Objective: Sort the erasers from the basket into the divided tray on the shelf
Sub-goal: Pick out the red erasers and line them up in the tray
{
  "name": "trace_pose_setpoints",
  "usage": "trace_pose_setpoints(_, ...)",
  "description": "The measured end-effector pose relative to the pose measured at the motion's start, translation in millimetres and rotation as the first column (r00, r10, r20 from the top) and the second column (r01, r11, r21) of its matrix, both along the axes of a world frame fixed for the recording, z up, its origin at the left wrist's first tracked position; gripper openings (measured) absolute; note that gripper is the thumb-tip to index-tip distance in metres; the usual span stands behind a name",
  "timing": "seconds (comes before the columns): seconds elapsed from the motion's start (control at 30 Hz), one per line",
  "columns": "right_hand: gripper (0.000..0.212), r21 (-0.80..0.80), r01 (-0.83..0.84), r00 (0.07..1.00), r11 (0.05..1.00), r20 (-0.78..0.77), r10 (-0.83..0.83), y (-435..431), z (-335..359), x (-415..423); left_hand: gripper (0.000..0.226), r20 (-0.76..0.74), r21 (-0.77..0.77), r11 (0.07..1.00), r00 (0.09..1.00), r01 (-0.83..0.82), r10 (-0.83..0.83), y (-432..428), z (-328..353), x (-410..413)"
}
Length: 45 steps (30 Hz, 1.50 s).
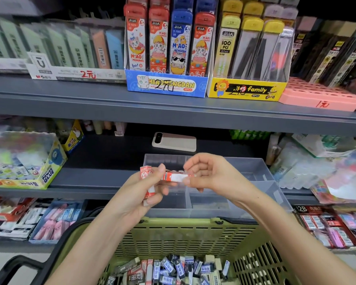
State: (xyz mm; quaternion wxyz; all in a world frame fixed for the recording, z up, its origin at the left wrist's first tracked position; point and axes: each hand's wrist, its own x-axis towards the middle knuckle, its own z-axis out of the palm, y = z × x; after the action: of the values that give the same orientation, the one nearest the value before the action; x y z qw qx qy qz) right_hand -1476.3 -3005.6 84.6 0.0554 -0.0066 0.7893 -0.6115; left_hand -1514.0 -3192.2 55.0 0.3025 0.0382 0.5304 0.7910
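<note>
A green plastic basket (173,239) sits low in front of me with several sleeved erasers (173,268) piled at its bottom. Above it, on the dark shelf, stands a clear divided tray (253,169); its visible compartments look empty. My left hand (144,192) holds red-and-white erasers (147,182) upright in its fingers. My right hand (210,173) pinches the end of one red-and-white eraser (175,176) lying level between the two hands, over the tray's front left part.
A phone (174,141) lies on the shelf behind the tray. A glue display box (27,161) stands at the left, wrapped packets (308,165) at the right. Pencil-lead boxes (167,83) fill the shelf above. Eraser packs (56,221) lie on the lower shelf.
</note>
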Motion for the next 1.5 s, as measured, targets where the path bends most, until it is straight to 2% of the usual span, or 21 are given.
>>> trace_pose_setpoints(0.1,0.017,0.039,0.077,0.997,0.996,0.022,-0.078,6.1,-6.5,5.9,0.044,-0.075,-0.07,0.998,0.997,-0.008,0.003,7.6,-0.3,3.9)
trace_pose_setpoints(0.17,0.011,-0.047,0.194,0.981,0.98,-0.003,-0.194,15.4,-8.4,6.7,0.04,-0.071,-0.084,0.996,0.997,-0.012,0.006,11.3,1.4,5.7)
trace_pose_setpoints(0.23,0.01,-0.158,0.34,0.936,0.927,-0.041,-0.35,31.5,-8.8,1.1,0.049,-0.035,-0.096,0.995,0.999,-0.031,0.028,13.4,3.4,5.2)
trace_pose_setpoints(0.27,0.013,-0.148,0.401,0.907,0.904,-0.073,-0.415,40.5,-8.7,-4.0,0.053,-0.002,-0.095,0.995,0.999,-0.043,0.043,13.5,4.5,4.1)
trace_pose_setpoints(0.33,0.017,0.015,0.47,0.876,0.883,-0.134,-0.464,55.7,-11.6,-17.1,0.05,0.089,-0.057,0.995,0.992,-0.081,0.086,11.1,5.7,-0.1)
trace_pose_setpoints(0.4,0.023,0.212,0.446,0.895,0.87,-0.135,-0.426,60.7,-18.0,-30.3,0.043,0.176,-0.004,0.992,0.977,-0.124,0.123,6.9,5.8,-4.8)
trace_pose_setpoints(0.47,0.022,0.334,0.377,0.925,0.864,-0.103,-0.365,56.2,-26.9,-41.3,0.038,0.223,0.039,0.989,0.966,-0.143,0.131,3.6,5.0,-7.8)
trace_pose_setpoints(0.63,0.015,0.301,0.369,0.919,0.88,0.023,-0.393,38.6,-50.0,-59.8,0.034,0.256,0.063,0.985,0.957,-0.161,0.139,2.3,2.2,-11.0)
trace_pose_setpoints(0.7,0.01,0.319,0.394,0.905,0.862,0.027,-0.424,36.5,-56.9,-62.9,0.03,0.262,0.061,0.983,0.953,-0.171,0.149,2.4,-0.9,-12.4)
trace_pose_setpoints(0.83,0.013,0.547,0.372,0.914,0.75,-0.077,-0.397,32.1,-67.1,-64.6,0.022,0.203,0.066,0.982,0.966,-0.175,0.158,1.3,-6.3,-14.8)
trace_pose_setpoints(0.93,0.017,0.644,0.352,0.914,0.679,-0.082,-0.396,29.4,-68.9,-64.7,0.018,0.12,0.029,0.986,0.98,-0.164,0.16,0.6,-9.2,-15.6)
trace_pose_setpoints(1.0,0.015,0.668,0.333,0.922,0.666,-0.083,-0.378,28.7,-66.2,-63.6,0.024,0.067,0.004,0.988,0.986,-0.153,0.152,0.9,-10.1,-15.4)
trace_pose_setpoints(1.07,0.01,0.672,0.371,0.917,0.64,-0.158,-0.366,25.6,-59.3,-59.0,0.036,0.046,0.019,0.989,0.988,-0.149,0.148,1.8,-9.9,-14.3)
trace_pose_setpoints(1.13,0.007,0.581,0.486,0.873,0.652,-0.297,-0.386,13.4,-47.2,-47.6,0.04,0.053,0.068,0.985,0.986,-0.159,0.156,2.0,-9.9,-13.8)
trace_pose_setpoints(1.17,0.013,0.48,0.495,0.868,0.724,-0.312,-0.386,5.4,-39.8,-39.5,0.04,0.056,0.088,0.982,0.986,-0.164,0.16,1.8,-9.9,-13.7)
trace_pose_setpoints(1.23,0.02,0.264,0.344,0.933,0.901,-0.204,-0.297,-11.4,-27.5,-22.5,0.04,0.047,0.118,0.979,0.986,-0.164,0.159,2.7,-9.5,-13.4)
trace_pose_setpoints(1.27,0.02,0.231,0.255,0.964,0.939,-0.139,-0.228,-18.8,-24.9,-14.2,0.04,0.035,0.133,0.979,0.987,-0.157,0.154,4.0,-9.1,-12.8)
trace_pose_setpoints(1.33,0.018,0.192,0.18,0.983,0.965,-0.063,-0.171,-25.7,-26.5,-2.7,0.037,0.0,0.156,0.978,0.99,-0.142,0.144,8.1,-8.6,-10.7)
trace_pose_setpoints(1.4,0.017,-0.011,0.232,0.971,0.973,-0.048,-0.232,-24.6,-26.7,1.4,0.033,-0.053,0.127,0.985,0.991,-0.114,0.121,12.1,-9.6,-7.7)
trace_pose_setpoints(1.5,0.014,-0.287,0.288,0.951,0.913,-0.028,-0.309,-12.1,-23.2,2.5,0.037,-0.254,-0.123,0.992,0.967,-0.04,0.008,17.0,-11.0,-1.3)
